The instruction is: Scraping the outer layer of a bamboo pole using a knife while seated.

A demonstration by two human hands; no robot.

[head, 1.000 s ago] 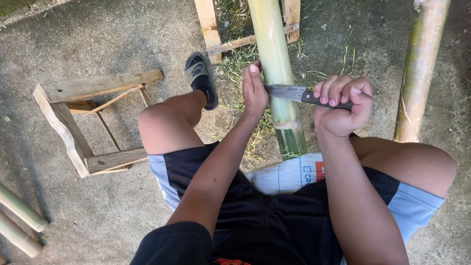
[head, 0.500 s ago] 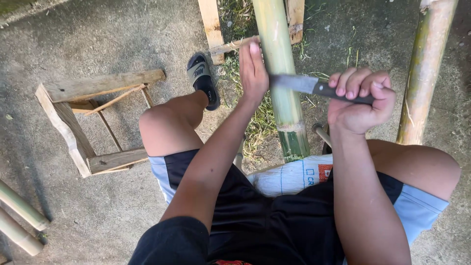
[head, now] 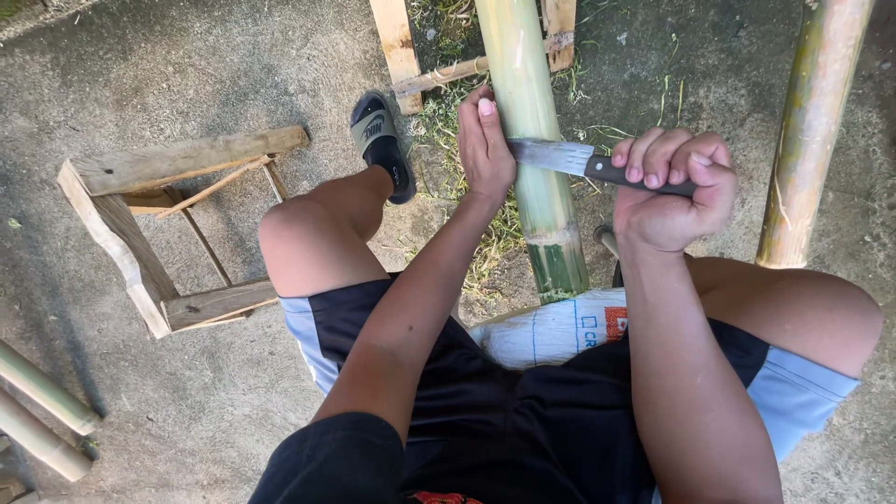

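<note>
A thick green bamboo pole [head: 537, 140] runs from the top of the view down to my lap. My left hand [head: 483, 140] presses flat against its left side, fingers pointing away from me. My right hand [head: 674, 187] is clenched around the dark handle of a knife [head: 583, 163]. The knife's broad grey blade lies crosswise on the pole, its tip next to my left hand. I sit with knees apart, in dark shorts, a black sandal [head: 381, 140] on my left foot.
A white woven sack [head: 560, 331] lies under the pole's near end. A rough wooden stool frame [head: 149, 233] stands on the concrete at left. A second bamboo pole [head: 810, 131] slants at right. Two pole ends [head: 37, 411] show at lower left. Wooden slats [head: 397, 47] and grass lie ahead.
The knife and my right hand lifted a little off the pole, then came back down onto it. My left hand stayed against the pole's left side.
</note>
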